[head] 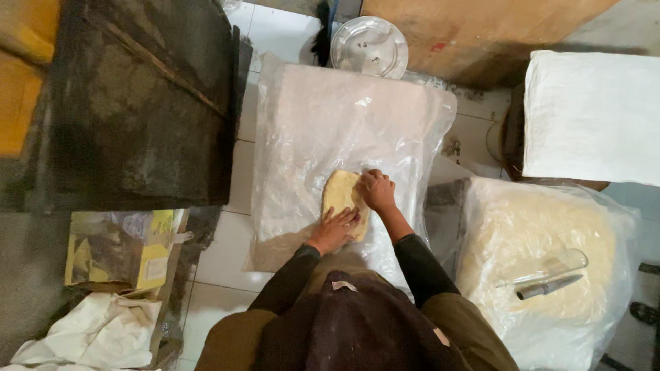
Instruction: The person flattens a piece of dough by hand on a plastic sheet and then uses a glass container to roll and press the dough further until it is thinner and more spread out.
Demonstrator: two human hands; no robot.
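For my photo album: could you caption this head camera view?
Both hands, left hand and right hand, press pale dough flat on a plastic sheet.

A pale yellow slab of dough lies at centre on a clear, whitish plastic sheet; lower left, a yellow cardboard box; upper right, a white folded cloth; the floor is white-tiled

A yellow carton lies open at lower left.
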